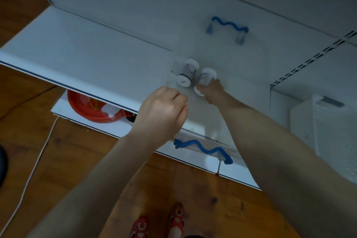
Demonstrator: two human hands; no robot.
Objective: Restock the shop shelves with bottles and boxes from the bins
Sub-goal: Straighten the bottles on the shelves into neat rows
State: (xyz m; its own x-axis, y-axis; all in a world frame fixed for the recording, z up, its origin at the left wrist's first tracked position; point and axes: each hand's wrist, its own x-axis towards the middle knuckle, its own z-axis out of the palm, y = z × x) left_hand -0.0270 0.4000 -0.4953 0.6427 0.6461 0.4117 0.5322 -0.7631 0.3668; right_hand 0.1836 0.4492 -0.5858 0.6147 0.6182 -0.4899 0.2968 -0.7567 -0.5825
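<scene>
A clear plastic bin (245,67) with blue handles stands on the white shelf (87,54). Two small white bottles lie on their sides inside it. My right hand (213,92) reaches down into the bin and grips the right bottle (206,76). The left bottle (187,73) lies loose beside it, touching or nearly touching. My left hand (162,111) sits at the bin's near left rim with its fingers curled over the edge.
A lower shelf holds a red basin (85,108). A white perforated container (324,133) stands at the right. A white cable (36,160) runs across the wooden floor. Slotted shelf uprights rise at the far left and right.
</scene>
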